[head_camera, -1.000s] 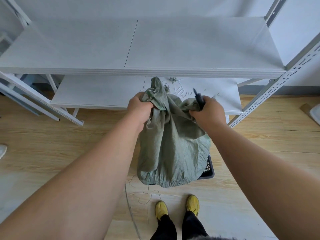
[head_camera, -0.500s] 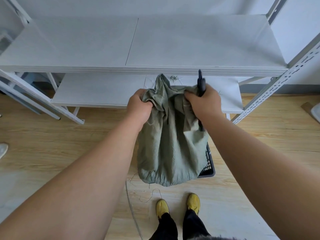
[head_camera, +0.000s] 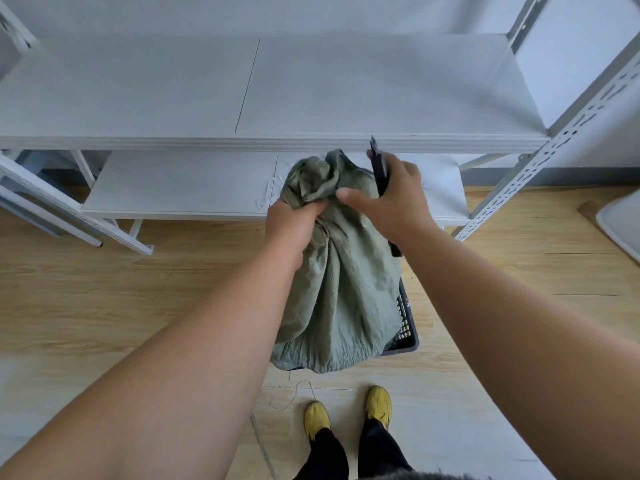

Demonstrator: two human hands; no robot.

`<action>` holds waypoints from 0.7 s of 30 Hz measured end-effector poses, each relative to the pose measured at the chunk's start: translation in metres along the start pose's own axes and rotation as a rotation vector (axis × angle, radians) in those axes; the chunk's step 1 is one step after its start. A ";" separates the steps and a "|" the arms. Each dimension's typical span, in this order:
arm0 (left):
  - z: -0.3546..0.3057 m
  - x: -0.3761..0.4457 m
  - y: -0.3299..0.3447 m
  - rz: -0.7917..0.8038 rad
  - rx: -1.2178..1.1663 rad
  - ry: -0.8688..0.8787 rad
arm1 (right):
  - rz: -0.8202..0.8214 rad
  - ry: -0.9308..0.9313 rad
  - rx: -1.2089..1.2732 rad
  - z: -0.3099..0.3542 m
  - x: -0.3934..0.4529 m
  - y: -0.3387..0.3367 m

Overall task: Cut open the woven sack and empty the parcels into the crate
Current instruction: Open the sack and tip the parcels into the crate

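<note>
A grey-green woven sack hangs in front of me, bunched at its top. My left hand grips the gathered neck of the sack. My right hand is beside it at the sack's upper right and holds a dark cutter that sticks up past the fingers; its thumb rests against the fabric. Under the sack a dark slatted crate stands on the floor, mostly hidden by the sack. No parcels are visible.
A white metal rack stands ahead with an upper shelf and a lower shelf; its slotted post slants at right. Loose threads lie on the wooden floor near my yellow shoes. A white object sits at the right edge.
My left hand has gathered the sack's top into one bunch. The right hand has moved closer to the left, and the cutter now points upward.
</note>
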State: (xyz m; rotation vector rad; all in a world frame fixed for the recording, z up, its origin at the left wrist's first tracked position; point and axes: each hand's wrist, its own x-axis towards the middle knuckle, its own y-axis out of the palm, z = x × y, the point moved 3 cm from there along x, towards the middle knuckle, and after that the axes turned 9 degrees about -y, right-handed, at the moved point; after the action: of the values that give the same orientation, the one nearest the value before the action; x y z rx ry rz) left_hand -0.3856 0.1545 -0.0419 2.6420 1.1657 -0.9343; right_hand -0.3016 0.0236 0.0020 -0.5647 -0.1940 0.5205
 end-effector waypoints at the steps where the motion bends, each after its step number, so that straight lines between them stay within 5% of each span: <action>1: -0.001 0.001 -0.001 -0.012 -0.026 -0.057 | -0.003 0.025 -0.028 -0.009 -0.005 0.002; 7: -0.011 0.001 0.013 0.126 0.093 -0.175 | 0.229 0.082 -0.023 -0.032 -0.022 0.038; 15: -0.020 0.000 0.007 0.408 0.335 -0.034 | -0.056 0.204 -0.016 -0.043 -0.013 0.037; 21: 0.025 0.006 -0.011 0.299 0.628 0.078 | -0.107 0.110 -0.063 -0.016 0.016 0.012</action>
State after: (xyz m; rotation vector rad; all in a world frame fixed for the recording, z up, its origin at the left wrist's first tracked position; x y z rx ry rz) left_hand -0.4024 0.1576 -0.0643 3.2261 0.5033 -1.3105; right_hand -0.2883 0.0332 -0.0175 -0.6392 -0.1358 0.3795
